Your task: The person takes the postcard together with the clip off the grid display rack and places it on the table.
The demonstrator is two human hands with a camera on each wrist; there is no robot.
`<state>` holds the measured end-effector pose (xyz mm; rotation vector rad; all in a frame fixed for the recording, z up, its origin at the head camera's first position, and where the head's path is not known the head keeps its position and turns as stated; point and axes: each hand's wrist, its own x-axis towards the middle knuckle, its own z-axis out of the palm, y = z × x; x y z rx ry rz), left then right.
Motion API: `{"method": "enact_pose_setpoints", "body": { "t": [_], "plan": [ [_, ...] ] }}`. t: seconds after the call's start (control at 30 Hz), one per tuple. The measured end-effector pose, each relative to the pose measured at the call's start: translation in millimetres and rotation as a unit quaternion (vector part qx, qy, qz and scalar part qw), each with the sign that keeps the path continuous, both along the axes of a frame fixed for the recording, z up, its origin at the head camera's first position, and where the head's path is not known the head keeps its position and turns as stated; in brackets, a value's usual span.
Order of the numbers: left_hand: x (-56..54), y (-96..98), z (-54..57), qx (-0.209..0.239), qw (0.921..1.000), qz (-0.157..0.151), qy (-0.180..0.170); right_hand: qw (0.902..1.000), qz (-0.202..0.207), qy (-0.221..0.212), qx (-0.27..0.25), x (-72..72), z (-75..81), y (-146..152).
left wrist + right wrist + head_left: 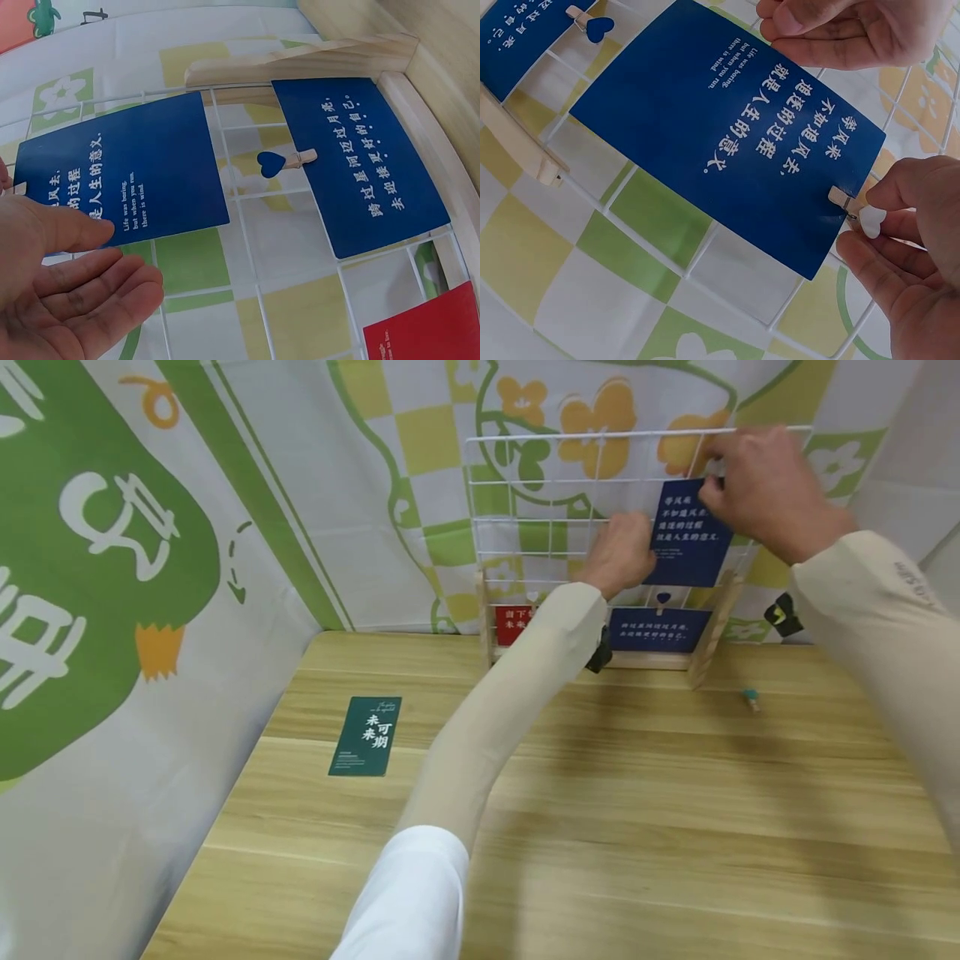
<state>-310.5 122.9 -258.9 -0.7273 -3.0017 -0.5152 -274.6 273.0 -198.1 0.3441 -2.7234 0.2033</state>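
Note:
Near the top of the white wire grid, my right hand pinches a small wooden clothespin with a white heart between thumb and fingers. The clothespin sits over the top edge of a blue card with white writing, which lies against the grid. Beside the card's side edge is my left hand; its thumb touches the edge and its fingers are loosely bent. Lower on the grid, another blue card is held by a clothespin with a blue heart.
A red card is at the grid's lower left, partly behind my left arm. Wooden feet support the grid. On the table lie a green card at left and a small teal-topped clothespin at right. A patterned cloth hangs behind.

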Motion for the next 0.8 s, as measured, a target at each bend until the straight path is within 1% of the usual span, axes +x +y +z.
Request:
{"method": "enact_pose_setpoints", "body": {
  "t": [0.13, 0.27, 0.4, 0.47, 0.6, 0.67, 0.8],
  "plan": [
    [-0.1, 1.9, -0.9, 0.008, 0.9998, 0.016, -0.009, 1.0, -0.002, 0.0, -0.001, -0.8, -0.7, -1.2],
    [-0.1, 2.8, -1.2, 0.012, 0.9996, 0.023, -0.007, 1.0, -0.004, 0.002, 0.003, -1.4, -0.3, -1.6],
    [0.0, 4.1, -0.9, 0.018, 0.9993, 0.031, -0.008, 0.9999, -0.011, -0.006, 0.003, -1.1, 0.9, -1.8],
    [-0.2, 5.3, -0.9, 0.022, 0.9989, 0.038, -0.015, 0.9998, -0.014, -0.012, 0.003, -1.2, 1.4, -1.8],
    [-0.8, 7.5, -1.4, 0.026, 0.9984, 0.049, -0.013, 0.9998, -0.014, -0.013, 0.001, -1.5, 2.7, -2.1],
    [-0.6, 7.8, -1.9, 0.03, 0.9981, 0.053, -0.006, 0.9999, -0.012, -0.008, 0.002, -1.5, 3.3, -2.4],
    [-0.2, 8.5, -4.5, 0.05, 0.9967, 0.064, -0.004, 1.0, -0.007, -0.005, 0.003, -2.5, 3.1, -1.9]
  ]
}}
